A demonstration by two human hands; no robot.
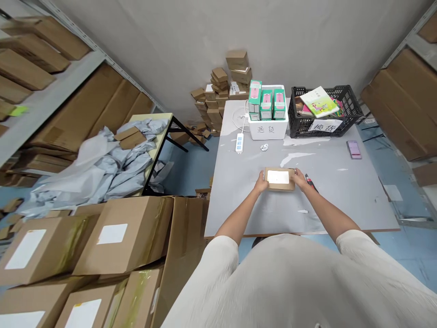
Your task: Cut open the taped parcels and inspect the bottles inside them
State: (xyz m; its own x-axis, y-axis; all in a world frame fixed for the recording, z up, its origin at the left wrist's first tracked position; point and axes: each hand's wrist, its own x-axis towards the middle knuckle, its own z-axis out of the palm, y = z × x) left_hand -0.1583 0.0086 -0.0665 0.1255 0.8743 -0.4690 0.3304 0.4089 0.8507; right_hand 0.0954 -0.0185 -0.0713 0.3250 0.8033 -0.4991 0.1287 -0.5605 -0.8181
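Observation:
A small brown cardboard box [279, 186] with a white label on its top is held between both hands over the grey table [239, 200]. My left hand [261, 183] grips its left end, and my right hand [300, 179] is closed on the right end. Just right of my right hand lies a red and black tool [311, 182], partly hidden by the forearm; its kind is hard to make out. Farther back on the table sit a round white object [264, 147] and a white power strip [239, 143].
A white foam box [268, 130] with green-and-pink cartons and a black crate [317, 125] with books stand at the table's back. A phone-like purple object [354, 149] lies right. Large cartons [119, 232] crowd the left; small boxes [215, 109] are piled behind.

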